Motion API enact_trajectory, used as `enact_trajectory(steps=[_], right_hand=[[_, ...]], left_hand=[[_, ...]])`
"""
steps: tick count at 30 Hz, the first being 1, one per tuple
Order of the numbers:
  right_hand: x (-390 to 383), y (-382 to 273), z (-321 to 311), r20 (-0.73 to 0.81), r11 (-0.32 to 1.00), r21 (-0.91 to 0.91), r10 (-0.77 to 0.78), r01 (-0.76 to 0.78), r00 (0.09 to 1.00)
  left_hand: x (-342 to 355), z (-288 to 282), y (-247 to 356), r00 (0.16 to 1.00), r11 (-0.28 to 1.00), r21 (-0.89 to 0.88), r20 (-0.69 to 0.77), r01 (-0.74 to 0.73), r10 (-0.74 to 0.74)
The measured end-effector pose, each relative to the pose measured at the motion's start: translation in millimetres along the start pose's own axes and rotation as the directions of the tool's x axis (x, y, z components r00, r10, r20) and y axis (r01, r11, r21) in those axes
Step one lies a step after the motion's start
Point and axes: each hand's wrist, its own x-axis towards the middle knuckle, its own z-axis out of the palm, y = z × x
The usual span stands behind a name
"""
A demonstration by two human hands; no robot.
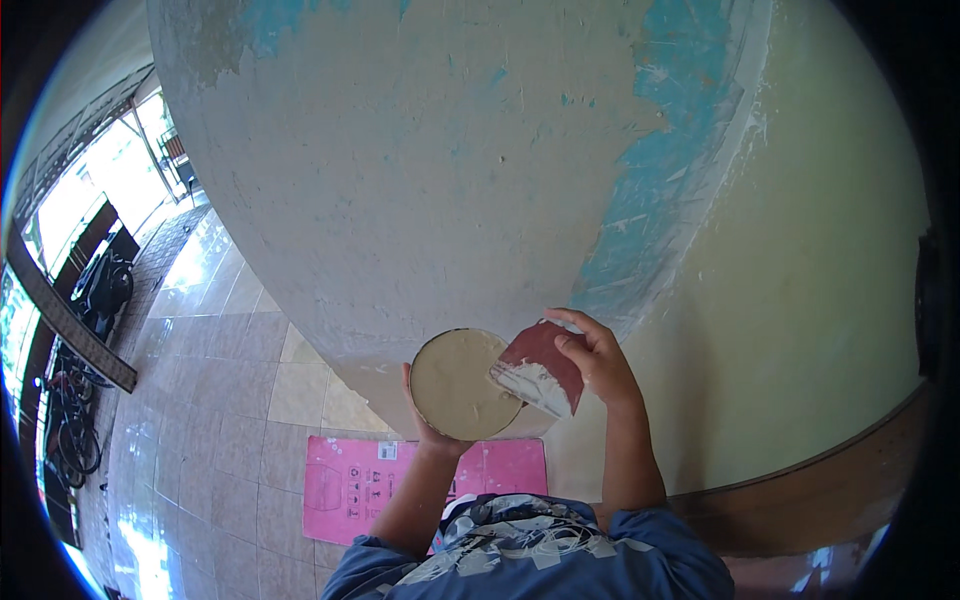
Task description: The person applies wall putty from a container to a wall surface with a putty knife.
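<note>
Left hand (pixel 436 430) has its grip under a round tub (pixel 468 330) of beige paste (pixel 458 380), before a patchy wall (pixel 420 200). Right hand (pixel 598 362) grips a red scraper (pixel 545 346), paste-smeared, at the tub's right rim.

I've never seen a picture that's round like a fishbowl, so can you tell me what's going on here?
There's no robot here, just a person's two bare hands. The camera is worn on the person's head and looks down; its wide fisheye lens makes straight edges bend. The left hand holds up a round container full of smooth beige paste. The right hand holds a flat, dark-red spreader with whitish paste smeared along its lower part. In front is a big greyish wall with bright turquoise paint patches. Below, on the shiny beige tiled floor, lies a flat pink cardboard sheet.
</note>
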Motion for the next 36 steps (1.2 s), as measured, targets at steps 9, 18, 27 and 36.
enact_trajectory(steps=[9,18,27,36], right_hand=[[-18.4,8.2,-10.5,0.004,0.981,-0.187,0.044,-0.042,0.999],[-26.7,7.8,-2.7,-0.050,0.976,-0.218,-0.004,-0.007,0.999],[-35.0,14.3,2.4,-0.134,0.994,0.097,0.059,-0.046,0.989],[-59.4,1.2,20.6,-0.195,0.967,-0.220,0.089,-0.132,0.977]], left_hand=[[2.0,3.9,-4.6,0.998,0.999,0.032,-0.057,0.025,-0.023],[8.0,-2.5,1.2,0.995,0.996,0.018,-0.043,0.088,-0.087],[4.2,9.2,13.2,0.987,0.987,0.064,-0.064,0.150,-0.146],[1.2,-2.5,12.1,0.976,0.976,0.016,-0.046,0.216,-0.215]])
